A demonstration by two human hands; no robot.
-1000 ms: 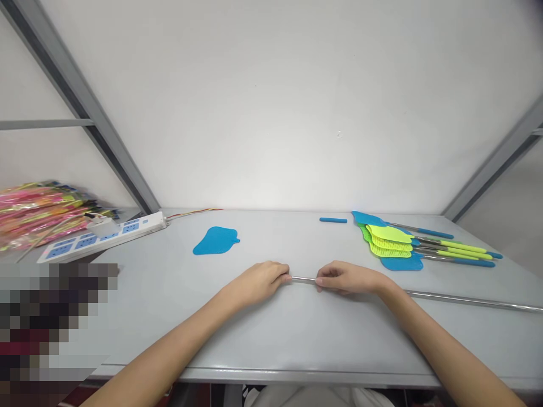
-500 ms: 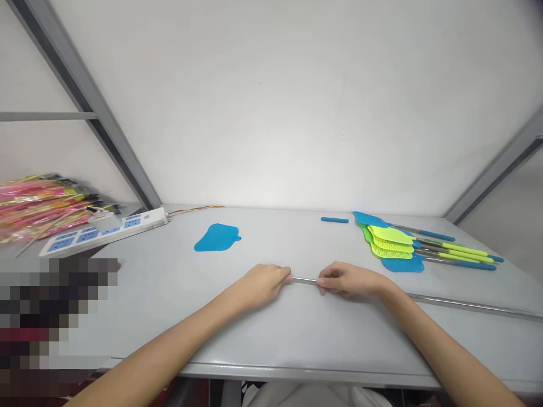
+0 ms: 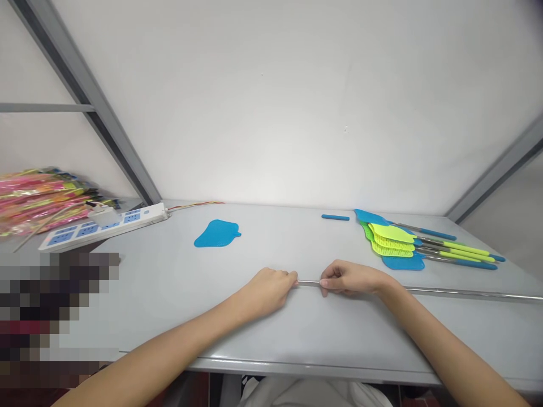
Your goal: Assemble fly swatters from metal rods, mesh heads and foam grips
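A long, thin metal rod [image 3: 466,293] runs across the table and out of view on the right. My left hand [image 3: 270,288] is closed around its left end, with the tip hidden in the fingers. Just to the right, my right hand [image 3: 351,278] pinches the same rod between thumb and fingers. A short bright stretch of metal shows between the two hands. Beyond my left hand lies a loose blue fly swatter head [image 3: 217,234], flat on the table. A blue handle grip [image 3: 335,217] lies by itself near the wall.
Several blue and yellow-green fly swatters [image 3: 392,247] lie piled at the right. On the left are a white power strip [image 3: 144,213] with a plugged-in adapter and a heap of bagged, colourful items [image 3: 38,200]. A wall closes off the table's back; metal posts stand at both sides.
My left hand has shifted slightly right, nearer my right hand. The rod's right part has swung a little away from me and now lies more level across the view.
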